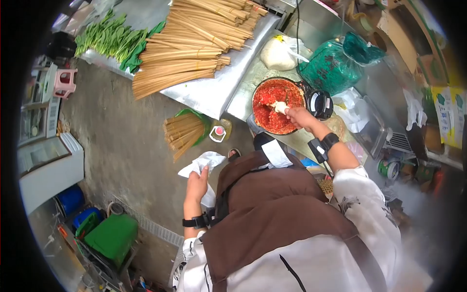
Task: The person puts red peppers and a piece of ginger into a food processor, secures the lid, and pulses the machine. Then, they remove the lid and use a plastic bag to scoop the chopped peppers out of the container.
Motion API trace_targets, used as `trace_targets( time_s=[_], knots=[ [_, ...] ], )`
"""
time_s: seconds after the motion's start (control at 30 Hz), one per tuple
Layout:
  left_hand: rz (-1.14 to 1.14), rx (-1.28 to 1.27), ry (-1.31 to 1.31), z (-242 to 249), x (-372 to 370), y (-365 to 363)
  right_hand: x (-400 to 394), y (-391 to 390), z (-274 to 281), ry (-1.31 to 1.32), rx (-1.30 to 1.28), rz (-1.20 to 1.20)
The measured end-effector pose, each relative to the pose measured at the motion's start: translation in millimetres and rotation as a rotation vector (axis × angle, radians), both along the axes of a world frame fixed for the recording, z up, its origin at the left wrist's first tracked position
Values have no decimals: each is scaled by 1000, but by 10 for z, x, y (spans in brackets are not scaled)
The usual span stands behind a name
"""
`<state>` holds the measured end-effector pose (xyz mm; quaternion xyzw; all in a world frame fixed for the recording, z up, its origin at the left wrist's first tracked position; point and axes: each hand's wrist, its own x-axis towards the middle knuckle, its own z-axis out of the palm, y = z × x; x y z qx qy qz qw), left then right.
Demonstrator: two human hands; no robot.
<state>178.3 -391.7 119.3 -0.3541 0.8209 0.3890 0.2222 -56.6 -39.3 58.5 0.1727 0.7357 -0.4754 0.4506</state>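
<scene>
My right hand (300, 118) is closed over a round pot (254, 113) of chopped red chili (272, 93). It grips a small white spoon-like utensil (279, 106), whose far end sits in the chili. Low at my left side, my left hand (197, 185) pinches a crumpled white plastic bag (206, 160), which hangs partly below the fingers. Right behind the pot stands a black-lidded container (321, 104).
Bundled wooden sticks (194, 48) and leafy greens (109, 39) cover the metal table. A green bag (333, 65) and a white bag (279, 52) stand beyond the pot. On the floor are more sticks (184, 129), a jug (221, 131) and a green bin (112, 238).
</scene>
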Motion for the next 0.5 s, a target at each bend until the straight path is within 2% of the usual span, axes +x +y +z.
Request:
trace_targets(
  time_s=[0.17, 0.27, 0.4, 0.5],
  knots=[
    [-167, -54, -12, -74, -85, -17, 271, 98, 42, -15, -252, -265],
    [-177, -20, -21, -105, -129, -40, 370, 36, -60, 49, -146, -277],
    [-213, -13, -6, -109, -136, -40, 455, -44, 61, 90, -176, -410],
    [-226, -23, 3, -39, -204, -17, 442, -4, -131, 151, 120, -126]
  ],
)
